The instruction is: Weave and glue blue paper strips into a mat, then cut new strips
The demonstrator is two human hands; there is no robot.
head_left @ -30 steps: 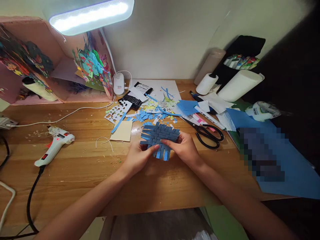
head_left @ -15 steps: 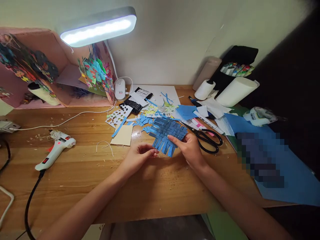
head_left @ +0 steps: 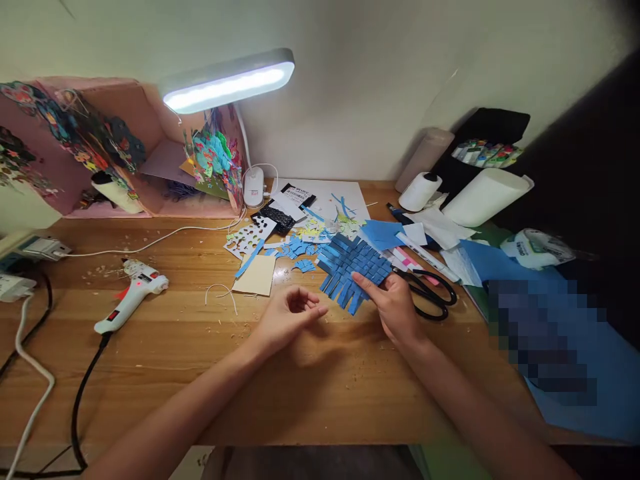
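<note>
My right hand (head_left: 397,303) grips a woven blue paper mat (head_left: 357,263) by its near right edge, thumb on top and fingers underneath. Loose strip ends stick out along the mat's near and left sides. Just left of the mat, my left hand (head_left: 290,313) is loosely curled, with a gap between thumb and fingers and nothing visible in it. It is apart from the mat. Black-handled scissors (head_left: 435,293) lie right of my right hand, their blades partly hidden behind the mat. Blue paper scraps (head_left: 297,247) lie beyond the mat.
A white glue gun (head_left: 133,297) with a black cord lies at left. A cream card (head_left: 255,275) and punched white sheet (head_left: 249,237) are left of the scraps. Paper rolls (head_left: 487,197) and blue sheets (head_left: 590,320) are at right. A lit lamp (head_left: 230,83) hangs above.
My left hand has drawn slightly away from the mat's near edge. My right hand still grips the mat. The whole view has shifted, so things appear further right and mostly lower.
</note>
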